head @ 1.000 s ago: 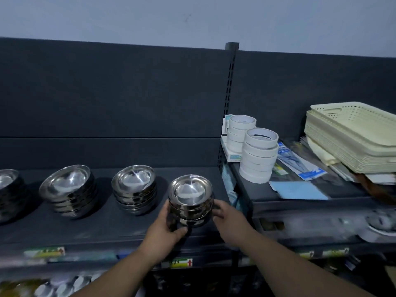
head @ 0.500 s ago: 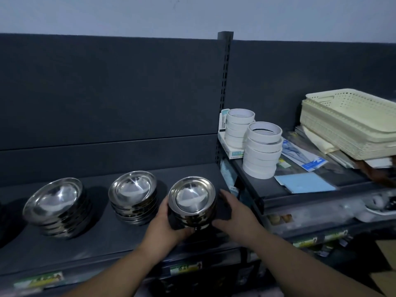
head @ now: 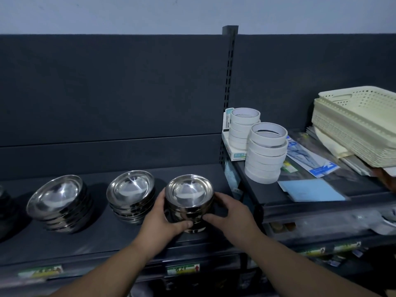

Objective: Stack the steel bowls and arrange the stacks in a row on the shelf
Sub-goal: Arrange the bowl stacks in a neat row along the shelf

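Three stacks of steel bowls stand in a row on the dark shelf. The rightmost stack sits near the shelf's front right corner. My left hand grips its left side with the thumb curled round the front. My right hand grips its right side, fingers curled round the lower bowls. The middle stack stands just left of my left hand. A wider left stack leans a little. At the far left edge a further dark stack is barely visible.
A slotted upright post divides this shelf from a higher shelf on the right. That one holds two stacks of white tape rolls, cream plastic baskets, a blue sheet and packaged items. Price labels line the shelf's front edge.
The view has shifted right and closer, so the far-left stack has slid nearly out of frame. Both hands stay on the rightmost stack, which has moved slightly toward the back.
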Demonstrator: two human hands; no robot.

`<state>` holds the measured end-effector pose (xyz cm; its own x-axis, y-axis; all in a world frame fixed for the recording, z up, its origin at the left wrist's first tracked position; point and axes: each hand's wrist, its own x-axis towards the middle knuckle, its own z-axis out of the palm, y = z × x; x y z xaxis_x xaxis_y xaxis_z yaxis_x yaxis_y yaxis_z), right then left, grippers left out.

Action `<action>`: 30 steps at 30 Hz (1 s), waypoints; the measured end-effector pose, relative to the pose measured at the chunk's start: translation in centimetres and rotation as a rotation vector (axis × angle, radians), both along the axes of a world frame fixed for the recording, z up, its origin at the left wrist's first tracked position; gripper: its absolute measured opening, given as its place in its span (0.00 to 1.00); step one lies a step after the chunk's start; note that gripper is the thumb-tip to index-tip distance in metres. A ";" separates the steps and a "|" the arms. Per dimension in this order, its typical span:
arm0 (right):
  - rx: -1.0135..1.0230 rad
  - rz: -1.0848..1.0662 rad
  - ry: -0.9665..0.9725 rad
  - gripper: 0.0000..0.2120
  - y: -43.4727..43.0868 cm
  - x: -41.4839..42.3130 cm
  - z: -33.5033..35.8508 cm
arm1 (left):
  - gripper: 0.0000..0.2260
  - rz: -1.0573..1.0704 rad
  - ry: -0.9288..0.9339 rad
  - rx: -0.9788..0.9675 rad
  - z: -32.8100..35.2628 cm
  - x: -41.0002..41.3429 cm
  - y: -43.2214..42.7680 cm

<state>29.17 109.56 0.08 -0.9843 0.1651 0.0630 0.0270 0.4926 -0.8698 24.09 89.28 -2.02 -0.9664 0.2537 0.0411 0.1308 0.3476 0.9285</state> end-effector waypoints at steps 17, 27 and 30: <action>0.023 0.015 -0.022 0.33 0.2 -0.4 -0.1 | 0.54 0.036 -0.033 0.009 1.0 0.5 -0.1; -0.003 0.034 -0.003 0.37 0.3 -0.4 0.1 | 0.55 0.031 -0.032 -0.010 0.8 0.6 0.1; -0.022 0.047 -0.004 0.38 0.3 -0.3 0.1 | 0.55 0.029 -0.034 -0.013 1.0 0.6 0.2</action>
